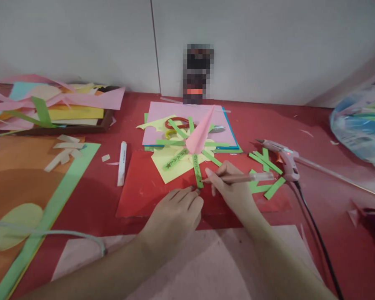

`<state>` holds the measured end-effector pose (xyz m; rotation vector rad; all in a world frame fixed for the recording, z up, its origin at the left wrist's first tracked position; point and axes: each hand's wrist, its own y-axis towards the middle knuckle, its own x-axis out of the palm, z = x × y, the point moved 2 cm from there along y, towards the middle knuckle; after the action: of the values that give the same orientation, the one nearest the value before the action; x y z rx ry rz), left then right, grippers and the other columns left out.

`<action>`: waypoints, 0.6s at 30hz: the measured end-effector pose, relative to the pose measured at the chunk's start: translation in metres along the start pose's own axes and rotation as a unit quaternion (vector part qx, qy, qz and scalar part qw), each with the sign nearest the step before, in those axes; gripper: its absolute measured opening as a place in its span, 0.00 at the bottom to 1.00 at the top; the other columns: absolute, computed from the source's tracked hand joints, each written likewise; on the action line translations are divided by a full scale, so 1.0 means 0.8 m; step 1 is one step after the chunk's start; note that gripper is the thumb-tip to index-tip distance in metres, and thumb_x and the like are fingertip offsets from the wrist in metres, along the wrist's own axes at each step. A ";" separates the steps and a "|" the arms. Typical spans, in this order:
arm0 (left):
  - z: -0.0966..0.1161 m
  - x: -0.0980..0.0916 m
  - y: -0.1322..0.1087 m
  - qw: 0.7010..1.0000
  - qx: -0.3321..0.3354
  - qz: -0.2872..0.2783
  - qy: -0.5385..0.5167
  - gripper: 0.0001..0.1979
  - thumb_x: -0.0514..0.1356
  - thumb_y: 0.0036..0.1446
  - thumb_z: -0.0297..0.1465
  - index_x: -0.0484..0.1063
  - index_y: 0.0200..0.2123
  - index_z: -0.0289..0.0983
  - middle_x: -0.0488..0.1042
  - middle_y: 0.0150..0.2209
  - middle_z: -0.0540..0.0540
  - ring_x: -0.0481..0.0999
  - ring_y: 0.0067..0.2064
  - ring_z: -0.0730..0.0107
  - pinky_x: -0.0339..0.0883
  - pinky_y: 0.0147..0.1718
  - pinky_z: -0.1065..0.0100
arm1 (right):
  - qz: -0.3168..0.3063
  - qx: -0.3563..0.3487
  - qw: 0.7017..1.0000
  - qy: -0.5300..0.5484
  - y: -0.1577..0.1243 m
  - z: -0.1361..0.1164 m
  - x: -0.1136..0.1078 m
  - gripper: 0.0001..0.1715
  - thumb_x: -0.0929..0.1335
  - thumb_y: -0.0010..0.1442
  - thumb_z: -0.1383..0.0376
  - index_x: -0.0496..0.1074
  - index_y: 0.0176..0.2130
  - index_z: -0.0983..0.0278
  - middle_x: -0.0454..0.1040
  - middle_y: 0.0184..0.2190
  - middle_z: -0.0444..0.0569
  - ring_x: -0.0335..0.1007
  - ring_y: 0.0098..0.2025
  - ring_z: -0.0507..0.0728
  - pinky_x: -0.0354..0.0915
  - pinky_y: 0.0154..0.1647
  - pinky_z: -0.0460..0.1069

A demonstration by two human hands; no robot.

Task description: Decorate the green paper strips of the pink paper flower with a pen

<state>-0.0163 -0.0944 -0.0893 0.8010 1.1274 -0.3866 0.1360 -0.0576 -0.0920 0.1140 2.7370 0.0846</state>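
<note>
My right hand (231, 185) grips a pink pen (243, 178), its tip resting on the lower end of a green paper strip (197, 171). That strip carries small drawn marks and juts out from under a pink paper cone (201, 131). My left hand (175, 210) lies palm down on the red paper sheet (137, 191), fingers curled, fingertips pressing the end of the same strip. Several more green strips fan out beneath the cone over a yellow paper piece (168, 166).
A pink glue gun (283, 156) with a black cord lies at the right beside loose green strips (265, 175). A white marker (122, 162) sits left of the red sheet. Red scissors (178, 123) rest on pink paper. Paper scraps fill a tray (62, 129) at the back left; a plastic bag (362, 125) lies far right.
</note>
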 end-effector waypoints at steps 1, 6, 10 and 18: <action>0.000 0.000 0.000 1.000 -0.002 0.003 -0.005 0.09 0.49 0.57 0.21 0.67 0.30 0.33 0.73 0.31 0.44 0.74 0.39 0.63 0.71 0.41 0.60 | -0.003 0.000 1.000 -0.012 0.000 0.000 0.000 0.17 0.66 0.56 0.57 0.57 0.23 0.60 0.64 0.12 0.38 0.66 0.19 0.51 0.62 0.25 0.46; -0.002 0.000 0.000 1.000 -0.009 0.013 -0.024 0.09 0.49 0.57 0.22 0.68 0.31 0.33 0.75 0.33 0.43 0.74 0.40 0.62 0.71 0.42 0.59 | -0.014 0.005 1.000 -0.019 -0.002 0.001 0.002 0.19 0.65 0.57 0.57 0.55 0.22 0.60 0.62 0.11 0.37 0.63 0.17 0.50 0.61 0.24 0.46; -0.001 -0.001 -0.001 1.000 -0.009 0.010 -0.021 0.09 0.49 0.57 0.21 0.68 0.31 0.33 0.75 0.34 0.43 0.75 0.40 0.62 0.71 0.42 0.59 | -0.020 0.012 1.000 -0.014 -0.003 0.001 0.004 0.18 0.66 0.57 0.56 0.55 0.23 0.60 0.63 0.12 0.37 0.61 0.16 0.49 0.59 0.22 0.46; -0.001 0.000 0.000 1.000 -0.009 0.010 -0.025 0.08 0.50 0.56 0.21 0.68 0.31 0.32 0.75 0.34 0.43 0.75 0.41 0.61 0.71 0.42 0.58 | -0.021 0.013 0.999 -0.030 -0.004 0.003 0.005 0.18 0.66 0.57 0.57 0.56 0.23 0.60 0.63 0.12 0.37 0.62 0.17 0.50 0.59 0.21 0.45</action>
<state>-0.0171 -0.0938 -0.0893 0.7828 1.0741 -0.3779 0.1329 -0.0605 -0.0958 0.0665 2.6802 0.0324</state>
